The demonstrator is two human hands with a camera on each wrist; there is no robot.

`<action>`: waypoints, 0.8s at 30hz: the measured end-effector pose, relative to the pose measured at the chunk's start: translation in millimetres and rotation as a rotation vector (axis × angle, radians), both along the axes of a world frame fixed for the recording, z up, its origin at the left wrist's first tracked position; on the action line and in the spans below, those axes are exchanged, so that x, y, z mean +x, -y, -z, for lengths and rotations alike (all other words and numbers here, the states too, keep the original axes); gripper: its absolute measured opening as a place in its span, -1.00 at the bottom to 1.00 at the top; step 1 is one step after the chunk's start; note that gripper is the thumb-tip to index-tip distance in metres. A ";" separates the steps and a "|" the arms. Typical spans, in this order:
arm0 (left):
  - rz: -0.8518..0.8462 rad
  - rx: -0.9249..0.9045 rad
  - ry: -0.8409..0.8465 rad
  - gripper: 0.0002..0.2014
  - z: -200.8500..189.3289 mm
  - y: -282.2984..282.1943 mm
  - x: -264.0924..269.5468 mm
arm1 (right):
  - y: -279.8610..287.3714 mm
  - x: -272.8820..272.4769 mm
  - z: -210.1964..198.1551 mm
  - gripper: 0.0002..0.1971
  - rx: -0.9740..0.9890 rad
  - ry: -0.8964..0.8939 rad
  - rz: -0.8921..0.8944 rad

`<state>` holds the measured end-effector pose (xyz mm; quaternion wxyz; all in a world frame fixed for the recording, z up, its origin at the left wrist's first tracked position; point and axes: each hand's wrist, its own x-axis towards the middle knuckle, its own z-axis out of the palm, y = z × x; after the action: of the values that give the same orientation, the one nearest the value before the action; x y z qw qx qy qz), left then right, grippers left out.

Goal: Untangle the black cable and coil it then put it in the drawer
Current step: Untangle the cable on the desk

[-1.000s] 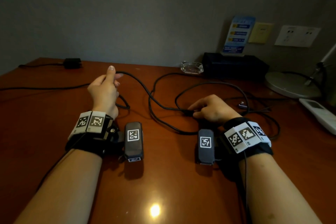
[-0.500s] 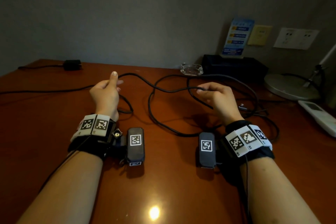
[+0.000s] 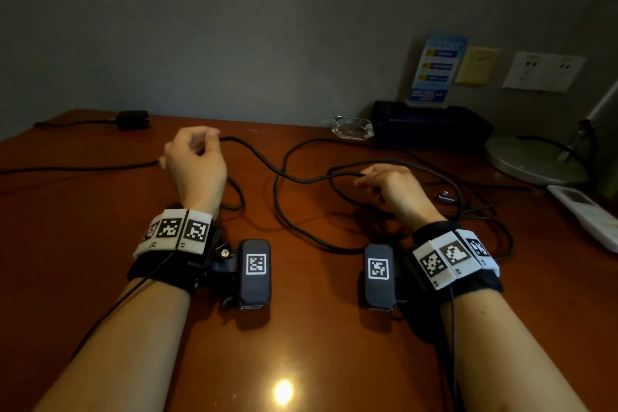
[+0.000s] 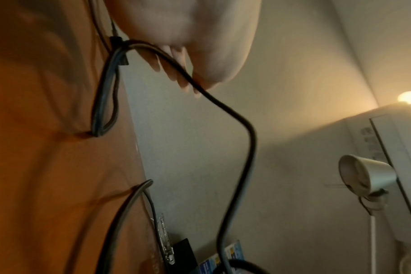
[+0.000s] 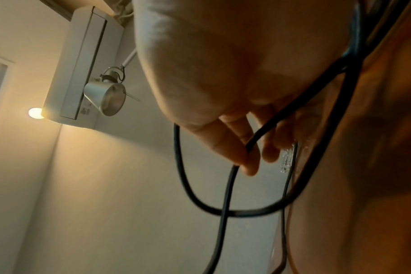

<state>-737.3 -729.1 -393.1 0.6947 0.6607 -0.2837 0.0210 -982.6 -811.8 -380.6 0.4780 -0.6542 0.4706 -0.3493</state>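
Note:
A long black cable [image 3: 284, 174] lies in loose loops across the brown desk [image 3: 301, 328]. My left hand [image 3: 195, 162] is raised at the left and pinches the cable near a small bundled section; in the left wrist view the cable [image 4: 235, 118] runs down from its fingertips [image 4: 188, 87]. My right hand [image 3: 389, 187] at the right holds a lifted stretch of the same cable, which in the right wrist view [image 5: 228, 185] passes between thumb and fingers [image 5: 244, 157]. More loops trail right of that hand. No drawer is in view.
A black adapter [image 3: 132, 120] with a cord sits at the back left. A glass ashtray [image 3: 352, 127], a black box [image 3: 431, 125] with a blue card, a lamp base [image 3: 535, 159] and a white remote [image 3: 588, 214] stand at the back right.
My right hand lifted the cable off the desk, then moved slightly right and lower. My left hand rose and curled its fingers round the cable.

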 end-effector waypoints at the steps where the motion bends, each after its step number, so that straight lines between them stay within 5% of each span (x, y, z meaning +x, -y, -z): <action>1: -0.033 0.098 0.138 -0.86 -2.8 -3.4 -3.2 | 2.1 0.1 1.3 -0.83 -0.002 -0.010 0.022; 5: 0.209 0.241 0.577 -0.59 -14.0 -7.9 -23.4 | -0.5 1.0 2.6 -0.91 0.047 -0.036 0.079; 11: 0.701 0.203 0.486 -0.51 -7.4 -1.4 -44.3 | -3.4 14.8 8.2 -0.89 0.120 0.045 0.053; 15: 0.773 0.341 0.503 -0.76 0.5 2.3 -65.4 | -2.2 17.8 9.4 -0.94 -0.006 0.000 -0.002; 19: 0.811 0.500 0.502 -0.66 3.9 2.4 -66.5 | -7.3 14.6 3.6 -0.84 -0.136 -0.172 -0.129; 24: 0.765 0.444 0.558 -0.65 6.3 4.3 -76.4 | -12.0 19.5 5.2 -0.81 -0.054 -0.188 -0.324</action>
<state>-813.7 -733.4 -399.4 0.3940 0.6103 -0.6767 -0.1199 -963.1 -799.8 -385.7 0.4645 -0.7637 0.3920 -0.2176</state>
